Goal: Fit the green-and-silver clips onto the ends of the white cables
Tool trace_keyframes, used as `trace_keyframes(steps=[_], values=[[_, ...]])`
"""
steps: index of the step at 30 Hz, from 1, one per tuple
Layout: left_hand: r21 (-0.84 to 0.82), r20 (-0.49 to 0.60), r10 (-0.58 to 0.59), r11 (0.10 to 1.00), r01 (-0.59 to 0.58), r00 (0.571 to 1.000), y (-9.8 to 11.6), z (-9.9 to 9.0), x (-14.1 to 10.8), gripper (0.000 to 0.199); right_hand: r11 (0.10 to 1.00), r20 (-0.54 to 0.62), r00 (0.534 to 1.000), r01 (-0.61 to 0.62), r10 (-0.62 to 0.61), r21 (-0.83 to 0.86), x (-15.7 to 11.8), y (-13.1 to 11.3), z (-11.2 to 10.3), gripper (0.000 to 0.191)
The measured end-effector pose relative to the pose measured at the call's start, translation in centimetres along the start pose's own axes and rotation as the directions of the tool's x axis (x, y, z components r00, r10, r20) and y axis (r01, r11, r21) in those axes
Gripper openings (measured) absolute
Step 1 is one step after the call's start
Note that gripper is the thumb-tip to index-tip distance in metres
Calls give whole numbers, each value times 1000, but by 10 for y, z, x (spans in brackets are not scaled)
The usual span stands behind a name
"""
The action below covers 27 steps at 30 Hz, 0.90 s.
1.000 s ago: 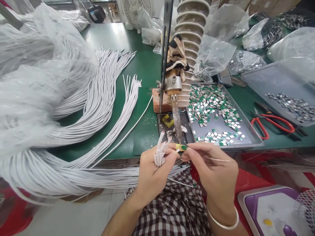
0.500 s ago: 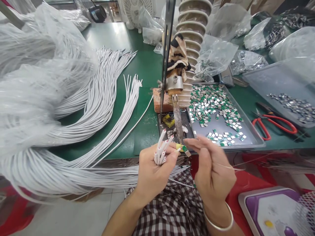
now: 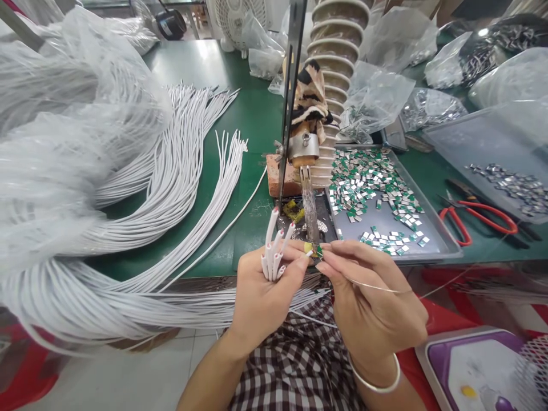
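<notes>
My left hand [image 3: 265, 291] is closed round several white cables [image 3: 270, 257], their cut ends pointing up. Between its thumb and forefinger, which has a yellow wrap on it, one cable end sticks out toward my right hand [image 3: 372, 291]. The fingertips of that right hand pinch a small green circuit board [image 3: 319, 251], mostly hidden by the fingers. A thin solder wire [image 3: 377, 287] passes through the same hand and trails off right. Just above the board, the tip of a clamped soldering iron [image 3: 311, 214] points down; whether they touch I cannot tell.
A metal tray [image 3: 440, 242] of loose circuit boards stands right of the iron. Beyond it lie red-handled cutters [image 3: 483, 216] and a bin of metal parts [image 3: 514, 182]. Behind the iron are a brick [image 3: 278, 176] and a ribbed hose [image 3: 338, 51]. Cable bundles [image 3: 171, 200] cover the left side.
My right hand has closed its fingertips on the circuit board, which was more exposed before. The board is now nearer the iron's tip, and the cables in my left hand have shifted slightly left.
</notes>
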<state>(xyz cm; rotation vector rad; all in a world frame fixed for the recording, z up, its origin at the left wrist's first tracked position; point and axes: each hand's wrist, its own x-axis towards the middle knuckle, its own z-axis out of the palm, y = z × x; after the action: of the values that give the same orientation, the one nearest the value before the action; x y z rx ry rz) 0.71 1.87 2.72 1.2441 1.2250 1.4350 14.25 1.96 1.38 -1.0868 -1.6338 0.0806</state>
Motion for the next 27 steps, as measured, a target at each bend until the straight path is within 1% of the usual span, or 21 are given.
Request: trace_keyframes(steps=[3,5,7,8,10,12,13,16,18,19,21,23,25,27], values=[[-11,11,-12,1000,12,1000,0,-1,-1,21,998,11,1000,-6,5,68,-3,2,-2,36],[-4,15,-31,1000,31,999,0,-1,-2,21,988,40,999,-33,27,153,-4,3,-5,30],[20,9,-43,999,43,999,-2,-1,-3,21,972,87,994,-88,71,217,-4,5,-7,23],[34,7,-41,999,41,999,-4,-1,-3,21,967,122,987,-132,107,220,-3,6,-8,21],[71,24,-22,997,20,999,-7,-2,-4,20,961,188,963,-223,191,163,-1,7,-8,21],[137,78,1,991,-12,997,-9,-3,-3,17,955,235,937,-285,259,84,2,8,-7,18],[172,113,4,985,-24,994,-10,-4,-3,15,954,247,929,-296,274,56,3,8,-6,17],[228,199,-26,974,-21,980,-12,-5,-1,14,963,250,935,-268,251,33,2,7,-2,13],[218,209,-64,976,17,976,-13,-6,0,16,969,236,944,-244,230,32,1,8,-1,13],[213,196,-80,976,38,977,-13,-7,0,15,971,225,948,-237,225,26,1,9,-1,14],[201,133,-110,976,82,985,-15,-9,-1,15,975,192,957,-220,218,-13,1,14,-2,19],[175,55,-140,976,129,989,-18,-12,-4,16,983,192,966,-158,174,-93,2,21,-3,24],[126,8,-172,977,170,985,-21,-16,-8,18,990,291,952,-56,93,-132,3,27,-1,25],[74,-2,-189,979,189,982,-23,-19,-13,17,985,393,919,47,24,-168,2,28,4,25]])
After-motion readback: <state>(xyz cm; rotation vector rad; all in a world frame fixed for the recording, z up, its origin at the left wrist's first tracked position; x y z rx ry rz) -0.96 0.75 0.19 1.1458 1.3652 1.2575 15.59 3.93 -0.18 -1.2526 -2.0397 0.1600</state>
